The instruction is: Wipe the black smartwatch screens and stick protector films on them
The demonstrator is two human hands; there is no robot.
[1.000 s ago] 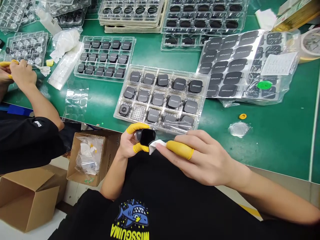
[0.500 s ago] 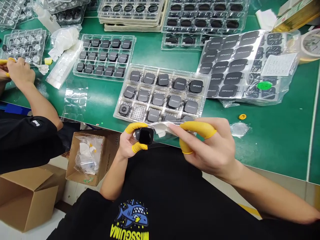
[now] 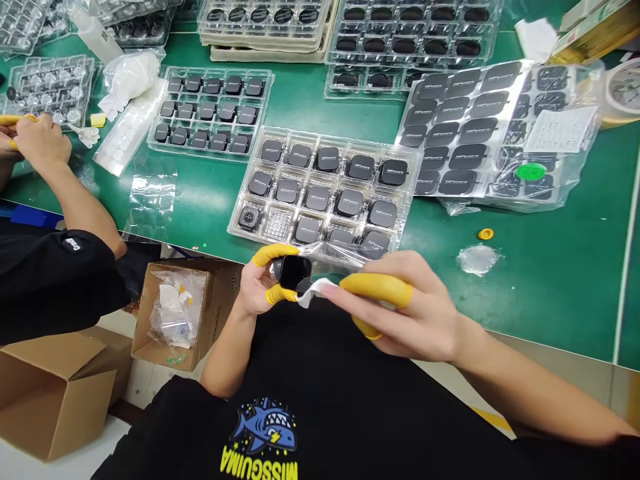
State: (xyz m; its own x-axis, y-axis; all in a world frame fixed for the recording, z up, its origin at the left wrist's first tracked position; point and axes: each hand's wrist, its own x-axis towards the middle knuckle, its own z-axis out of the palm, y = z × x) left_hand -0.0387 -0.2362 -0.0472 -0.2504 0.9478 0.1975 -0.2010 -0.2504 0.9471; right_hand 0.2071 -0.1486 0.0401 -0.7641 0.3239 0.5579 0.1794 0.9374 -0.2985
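My left hand [image 3: 257, 283], in yellow finger cots, grips a black square watch case [image 3: 294, 273] by its edges, the glossy screen facing up. My right hand [image 3: 410, 310], with yellow cots too, pinches a white wiping cloth [image 3: 316, 291], whose tip touches the lower right corner of the screen. Clear plastic film [image 3: 340, 257] stretches between the hands. Just beyond lies a clear tray [image 3: 240, 223] of square watch cases, most under dark labelled covers; one [image 3: 250, 217] shows its round sensor side, and the pocket beside it holds no case.
Another filled tray [image 3: 207, 112] lies behind to the left. Sheets of dark stickers [image 3: 457, 130] sit to the right, near a tape roll [image 3: 623, 93]. A co-worker's hand [image 3: 43, 143] works at far left. Cardboard boxes [image 3: 200, 313] stand below the table edge.
My right hand has moved down and slightly left, bringing the cloth from beside the watch's upper right to its lower right corner. My left hand has barely shifted.
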